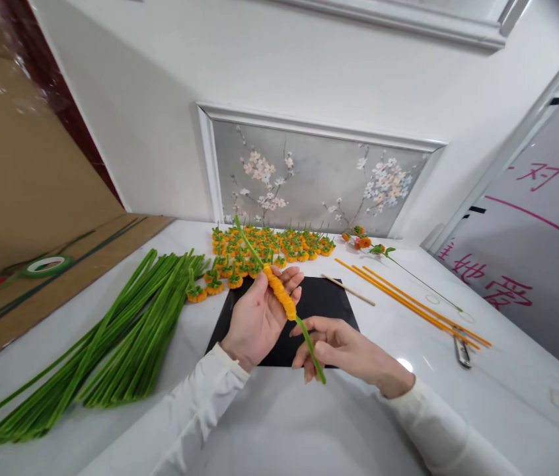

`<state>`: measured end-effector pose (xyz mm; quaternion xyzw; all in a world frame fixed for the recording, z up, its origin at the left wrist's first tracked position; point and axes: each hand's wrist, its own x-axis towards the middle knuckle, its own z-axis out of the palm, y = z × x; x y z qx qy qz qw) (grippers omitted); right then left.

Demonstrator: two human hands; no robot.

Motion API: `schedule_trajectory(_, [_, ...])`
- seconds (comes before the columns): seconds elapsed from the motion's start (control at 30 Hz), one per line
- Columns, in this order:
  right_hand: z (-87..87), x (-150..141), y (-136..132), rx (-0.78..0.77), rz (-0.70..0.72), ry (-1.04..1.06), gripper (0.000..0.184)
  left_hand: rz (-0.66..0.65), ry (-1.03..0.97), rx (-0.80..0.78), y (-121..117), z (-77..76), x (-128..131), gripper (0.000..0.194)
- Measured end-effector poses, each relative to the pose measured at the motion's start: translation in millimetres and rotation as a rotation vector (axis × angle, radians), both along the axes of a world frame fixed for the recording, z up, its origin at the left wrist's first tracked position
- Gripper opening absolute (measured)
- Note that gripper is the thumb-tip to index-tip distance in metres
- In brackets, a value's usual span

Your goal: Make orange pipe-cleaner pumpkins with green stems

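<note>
A green pipe cleaner [247,239] slants between my hands, with an orange pipe cleaner coil [279,291] wound around its middle. My left hand [260,318] is palm up under the coil, thumb and fingers closed about its upper part. Lower down, my right hand [341,350] has its thumb and fingers around the green lower end, whose tip sticks out below. Both hands are above a black mat [326,294]. Just behind them stand many small orange pieces with green tops [279,244], grouped in rows.
A big bundle of green pipe cleaners [125,337] lies at left. At right are loose orange pipe cleaners [408,297], a metal clipper-like tool [462,349], a thin wooden stick [351,291] and a stem with orange fruits [363,242]. Green tape [47,266] rests on cardboard [81,291].
</note>
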<state>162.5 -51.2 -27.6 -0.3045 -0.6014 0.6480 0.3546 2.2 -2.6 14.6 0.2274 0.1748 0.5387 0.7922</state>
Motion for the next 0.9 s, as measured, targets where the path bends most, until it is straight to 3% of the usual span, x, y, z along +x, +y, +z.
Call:
schedule_trajectory(0.17, [-3.4, -15, -1, 0.053, -0.104, -0.078, 0.039, -0.021, 0.043, 0.007, -1, -2.7, 1, 0.028])
schedule_trajectory(0.37, [6.0, 5, 0, -0.002, -0.158, -0.191, 0.044, 0.134, 0.192, 0.045, 10, -8.8, -4, 0.013])
schedule_trajectory(0.57, [10.7, 20, 6, 0.084, -0.374, -0.222, 0.033, 0.087, 0.222, 0.025, 12, -8.5, -7, 0.022])
schedule_trajectory(0.73, [12.8, 23, 11, 0.022, -0.677, -0.033, 0.032, 0.010, 0.169, -0.007, 12, -6.8, -8, 0.028])
schedule_trajectory(0.9, [11.2, 27, 14, -0.171, -0.712, 0.350, 0.026, -0.082, 0.077, -0.021, 10, -7.0, -7, 0.030])
